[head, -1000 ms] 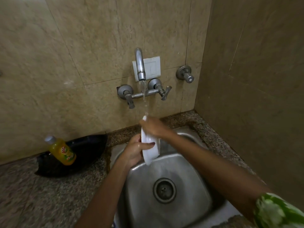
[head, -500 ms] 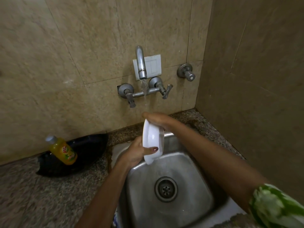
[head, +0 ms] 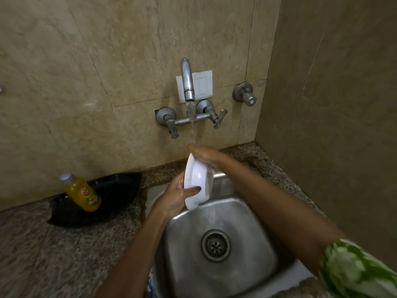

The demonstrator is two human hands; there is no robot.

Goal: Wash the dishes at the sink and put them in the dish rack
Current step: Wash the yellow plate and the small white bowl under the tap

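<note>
A small white dish (head: pixel 198 183) stands on edge over the back of the steel sink (head: pixel 247 214). My left hand (head: pixel 174 196) grips its lower left rim, thumb across the outer face. My right hand (head: pixel 203 154) lies over the dish's top edge, fingers pointing left, right under the stream from the running tap (head: pixel 188 82). Water falls onto the back of that hand. The dish's inner side faces away and is hidden.
A yellow bottle of dish soap (head: pixel 82 193) leans in a black tray (head: pixel 103 198) on the granite counter left of the sink. The sink's drain (head: pixel 215 245) is uncovered. Tiled walls close in behind and on the right. No dish rack shows.
The dish has turned from edge-on to show more of its outer face and has risen slightly. My right hand has slid over its top edge. Water keeps running.
</note>
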